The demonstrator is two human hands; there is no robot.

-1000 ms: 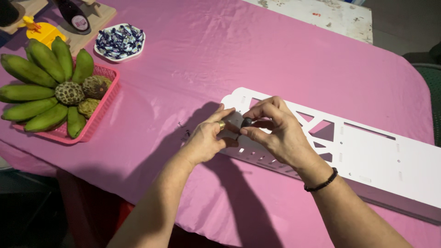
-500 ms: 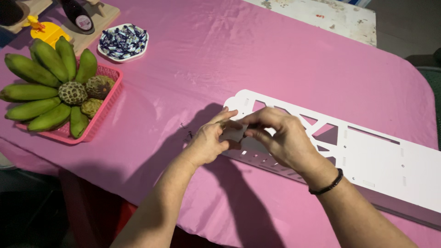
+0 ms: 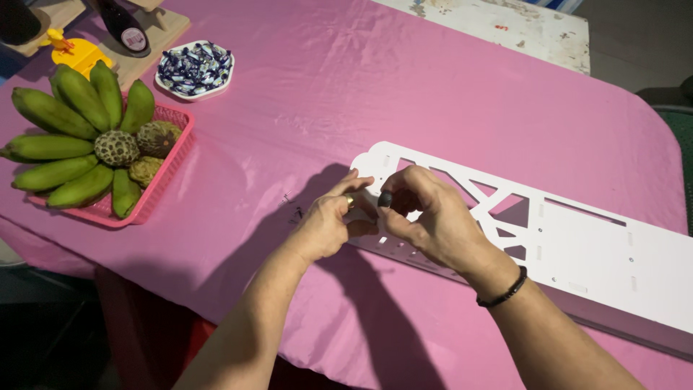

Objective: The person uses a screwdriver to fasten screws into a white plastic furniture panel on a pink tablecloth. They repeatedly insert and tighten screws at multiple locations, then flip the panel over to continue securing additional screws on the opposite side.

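Both hands have barely shifted since a moment ago, still huddled over the near-left end of the white panel (image 3: 548,238). Right hand (image 3: 426,217) has thumb and fingers pinched on a small dark piece (image 3: 385,198), held just above the panel's corner. Left hand (image 3: 333,224) is curled in close, its fingertips meeting the right's around that piece; whether it grips anything itself, I cannot tell. Panel lies flat on the counter (image 3: 303,108), which wears a pink cloth, stretching off to the right. Well apart at far left: a pink basket (image 3: 162,191) of green bananas (image 3: 54,115) and custard apples (image 3: 119,148), with a dish of wrapped sweets (image 3: 195,68) behind it.
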